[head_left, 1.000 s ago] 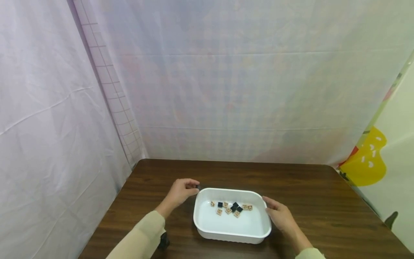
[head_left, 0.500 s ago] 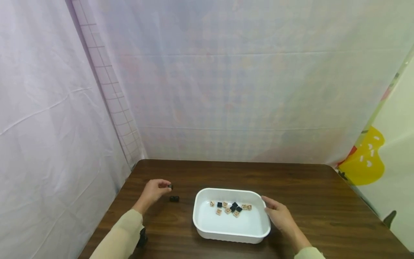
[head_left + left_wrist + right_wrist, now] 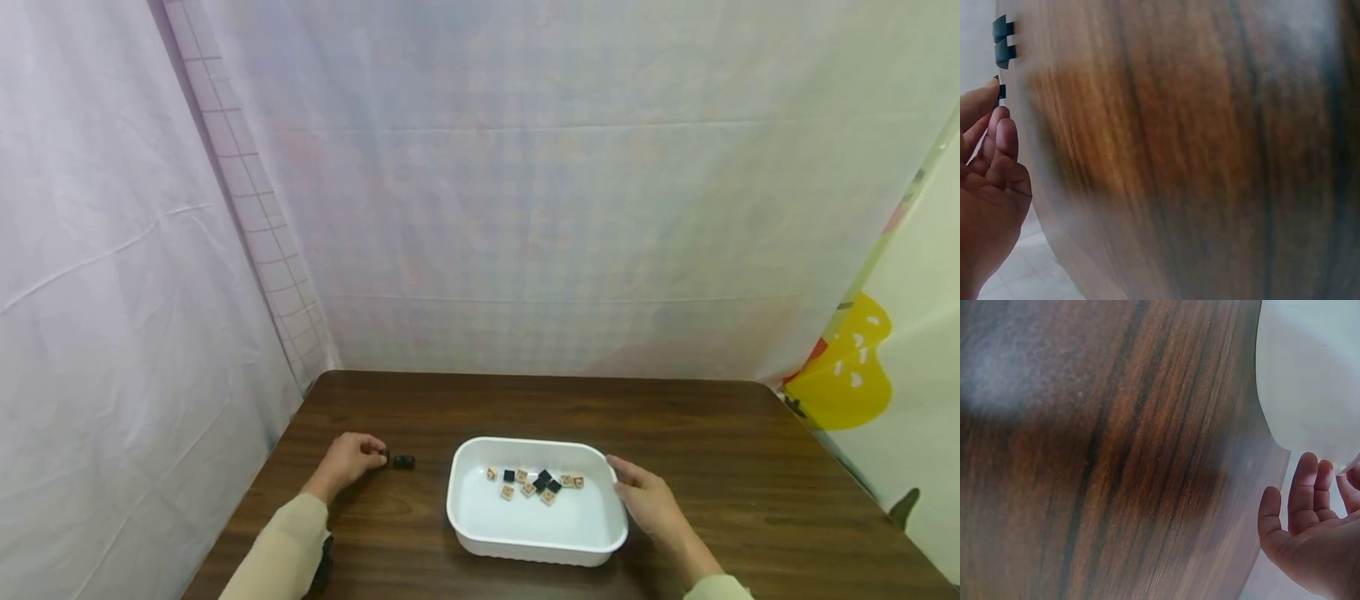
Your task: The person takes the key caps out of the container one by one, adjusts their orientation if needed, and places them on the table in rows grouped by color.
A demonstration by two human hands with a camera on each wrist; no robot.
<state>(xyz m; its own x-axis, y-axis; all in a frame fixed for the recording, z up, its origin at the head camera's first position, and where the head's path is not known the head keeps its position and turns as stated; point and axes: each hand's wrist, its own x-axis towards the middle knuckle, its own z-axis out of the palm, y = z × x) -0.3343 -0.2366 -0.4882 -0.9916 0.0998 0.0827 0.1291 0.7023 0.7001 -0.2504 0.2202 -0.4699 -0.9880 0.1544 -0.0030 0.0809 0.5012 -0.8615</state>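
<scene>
Head: left hand (image 3: 348,460) pinches a small black piece (image 3: 384,454) at the table (image 3: 750,500), just beside 1 black piece (image 3: 404,461) already laid out. Tray (image 3: 537,546) holds about 4 black and 7 tan tiles (image 3: 534,484); most sorting seems left.
Left wrist: fingers (image 3: 997,134) curled, piece (image 3: 1001,91) at fingertips.
Right wrist: right hand (image 3: 1310,537), fingers relaxed, rests against tray (image 3: 1310,375) side.

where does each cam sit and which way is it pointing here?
Head: worn on the head, faces forward and down at the table; both hands and sleeves show.
Left wrist: looks along the tabletop; left hand by small black pieces.
Right wrist: looks along the tabletop; right hand at the white tray.
Shared: head and right wrist both show the tray.
</scene>
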